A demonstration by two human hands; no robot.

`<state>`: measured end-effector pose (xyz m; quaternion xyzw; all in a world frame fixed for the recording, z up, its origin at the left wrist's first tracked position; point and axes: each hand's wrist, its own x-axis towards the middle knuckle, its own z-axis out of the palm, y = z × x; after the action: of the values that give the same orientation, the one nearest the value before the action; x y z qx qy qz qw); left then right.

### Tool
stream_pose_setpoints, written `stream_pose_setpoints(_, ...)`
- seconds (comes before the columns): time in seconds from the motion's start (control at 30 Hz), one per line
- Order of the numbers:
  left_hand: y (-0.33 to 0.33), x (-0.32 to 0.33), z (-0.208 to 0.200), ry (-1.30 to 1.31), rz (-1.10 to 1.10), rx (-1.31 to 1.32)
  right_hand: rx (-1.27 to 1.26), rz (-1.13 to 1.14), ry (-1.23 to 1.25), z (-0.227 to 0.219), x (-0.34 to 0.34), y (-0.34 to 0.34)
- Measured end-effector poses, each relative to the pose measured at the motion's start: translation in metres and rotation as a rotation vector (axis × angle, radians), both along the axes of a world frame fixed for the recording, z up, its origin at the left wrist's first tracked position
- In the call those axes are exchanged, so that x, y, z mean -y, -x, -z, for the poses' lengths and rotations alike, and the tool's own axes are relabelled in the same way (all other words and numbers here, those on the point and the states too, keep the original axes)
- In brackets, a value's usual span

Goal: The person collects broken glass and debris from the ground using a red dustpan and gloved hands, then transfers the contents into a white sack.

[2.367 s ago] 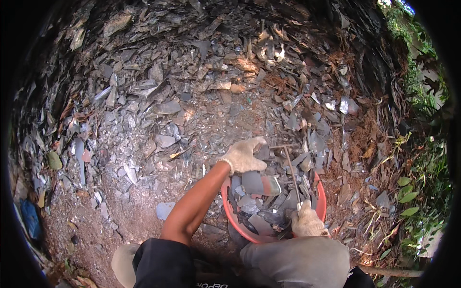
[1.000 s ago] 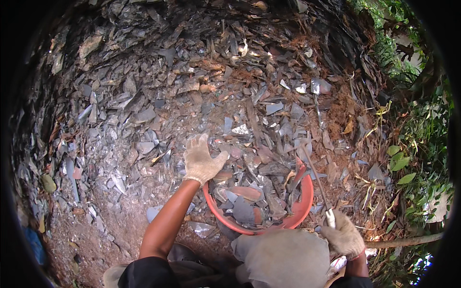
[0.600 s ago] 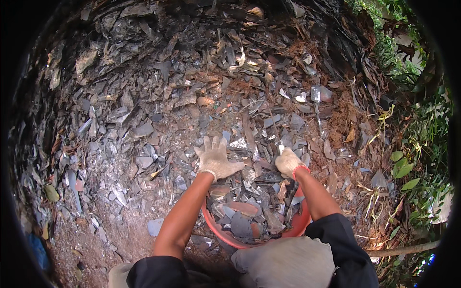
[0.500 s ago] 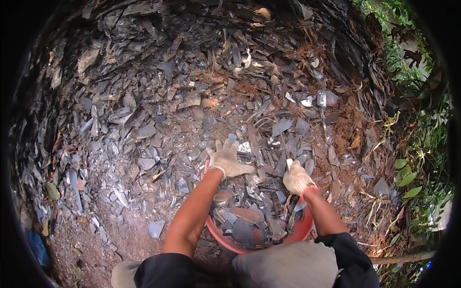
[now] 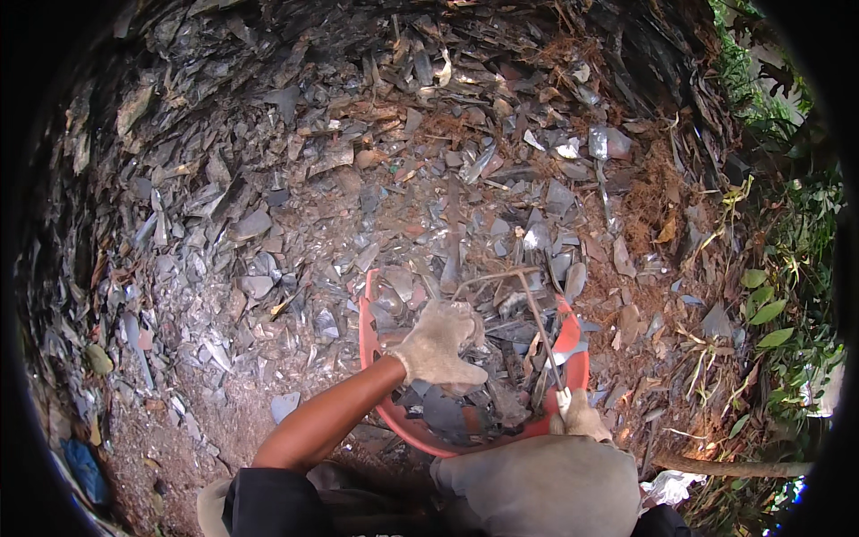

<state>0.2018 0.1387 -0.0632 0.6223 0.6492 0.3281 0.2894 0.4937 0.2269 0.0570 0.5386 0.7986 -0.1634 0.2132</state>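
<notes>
at lower centre of frame, a hooked rod (image 5: 540, 331) clenched in the right hand (image 5: 583, 418) has drawn back over the red basket (image 5: 366, 322); the half-curled left hand (image 5: 440, 347), grip unclear, now covers some shards (image 5: 441, 412), apparently gathering them.

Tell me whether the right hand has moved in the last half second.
Yes: the right hand has drawn back toward the person's body, now nearer the branch at the picture's lower right.

Curved red plastic basin (image 5: 367, 331), open side up, holds flat grey shards (image 5: 443, 412), with thin brown white-handled rod tool (image 5: 542, 336) slanting over its right part, bent head pointing left.
</notes>
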Motion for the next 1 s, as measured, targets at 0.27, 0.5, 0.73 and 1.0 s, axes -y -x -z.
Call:
stream_pose_setpoints(0.27, -0.014, 0.014, -0.096, 0.141, 0.397, 0.335, -0.422, 0.204, -0.417, -0.054, -0.053, -0.055)
stream_pose_setpoints(0.5, 0.053, 0.07, -0.068, 0.676, -0.516, 0.185, -0.659, 0.771, 0.2, 0.087, -0.165, -0.031)
stream_pose_setpoints(0.73, -0.004, 0.119, -0.001, 0.527, -1.009, 1.714, -0.889, 0.773, 0.563, 0.117, -0.177, 0.019)
stream_pose_setpoints(1.0, -0.008, 0.099, 0.015, 0.518, -1.1, 1.703, -0.502, 0.621, 0.774, 0.114, -0.203, 0.044)
